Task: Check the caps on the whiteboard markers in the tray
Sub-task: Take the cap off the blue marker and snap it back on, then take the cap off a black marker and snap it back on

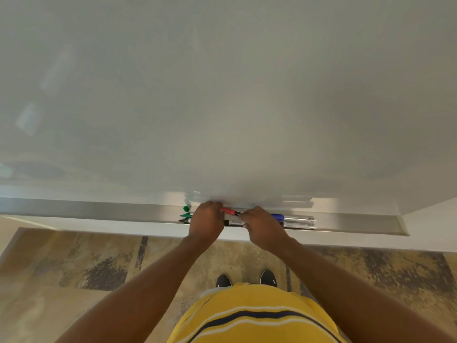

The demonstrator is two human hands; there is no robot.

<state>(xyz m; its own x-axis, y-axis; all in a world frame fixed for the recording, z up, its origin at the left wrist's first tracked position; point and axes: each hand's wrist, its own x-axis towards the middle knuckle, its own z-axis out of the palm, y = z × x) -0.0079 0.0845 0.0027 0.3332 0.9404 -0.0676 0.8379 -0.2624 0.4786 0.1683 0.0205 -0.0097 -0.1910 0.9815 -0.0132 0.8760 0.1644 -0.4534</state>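
Both hands are working the red marker (231, 211) just above the tray (346, 222): the left hand (206, 219) is pinching its cap end, the right hand (259, 225) gripping the barrel. Next, I judge, comes a firm push together, then the blue marker (278, 216) just right of it.

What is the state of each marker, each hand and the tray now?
Red marker: held between both hands, red cap on.
Green marker: lying in tray, untouched.
Black marker: lying in tray.
Blue marker: lying in tray.
Left hand: closed on red marker.
Right hand: closed on red marker.
Tray: holding markers.
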